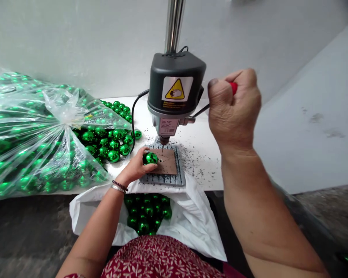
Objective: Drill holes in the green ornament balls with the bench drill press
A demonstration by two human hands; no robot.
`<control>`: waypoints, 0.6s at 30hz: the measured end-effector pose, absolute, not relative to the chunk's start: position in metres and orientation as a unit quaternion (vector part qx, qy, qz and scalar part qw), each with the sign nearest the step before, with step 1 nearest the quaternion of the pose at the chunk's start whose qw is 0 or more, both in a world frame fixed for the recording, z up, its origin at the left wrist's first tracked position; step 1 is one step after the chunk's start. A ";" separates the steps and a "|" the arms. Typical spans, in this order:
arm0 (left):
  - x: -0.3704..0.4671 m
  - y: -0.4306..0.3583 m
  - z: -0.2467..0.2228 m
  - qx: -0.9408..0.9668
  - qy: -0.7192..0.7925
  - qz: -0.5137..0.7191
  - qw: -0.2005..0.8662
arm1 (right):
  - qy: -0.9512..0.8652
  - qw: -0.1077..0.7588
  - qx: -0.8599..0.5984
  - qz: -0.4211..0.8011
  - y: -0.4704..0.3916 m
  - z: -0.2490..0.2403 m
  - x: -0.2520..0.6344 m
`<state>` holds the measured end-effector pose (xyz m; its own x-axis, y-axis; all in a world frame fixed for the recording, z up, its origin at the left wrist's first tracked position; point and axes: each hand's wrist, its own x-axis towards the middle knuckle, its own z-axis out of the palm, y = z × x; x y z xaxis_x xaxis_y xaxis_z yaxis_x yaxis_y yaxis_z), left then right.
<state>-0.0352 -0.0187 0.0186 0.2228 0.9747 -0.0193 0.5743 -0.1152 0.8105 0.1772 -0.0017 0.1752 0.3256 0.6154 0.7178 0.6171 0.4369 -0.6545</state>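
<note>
A shiny green ball (151,158) is between the thumb and fingers of my left hand (138,165), low over the left part of a brown board (168,164). The board has a small hole and lies on the grey slotted base (178,180) of a drill press (176,88). Just right of the ball, the thin drill bit (163,148) points down above the board. My right hand (234,108) is wrapped around the red knob (233,88) of the press's feed lever (202,110), raised to the right of the motor housing.
A clear plastic bag (65,116) full of green balls fills the left of the white table (203,162). Several loose green balls (114,144) lie beside it. A white sack (197,216) with green balls hangs at the front edge. Dark shavings surround the base. A black cable (135,116) runs left.
</note>
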 end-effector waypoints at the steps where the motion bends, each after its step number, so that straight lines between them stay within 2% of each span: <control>1: -0.034 -0.018 0.018 0.687 0.566 0.274 0.365 | -0.583 0.617 -0.529 0.003 -0.001 0.175 0.177; 18: -0.009 -0.003 0.020 0.737 0.549 0.231 0.318 | -0.573 0.605 -0.553 0.004 -0.004 0.177 0.178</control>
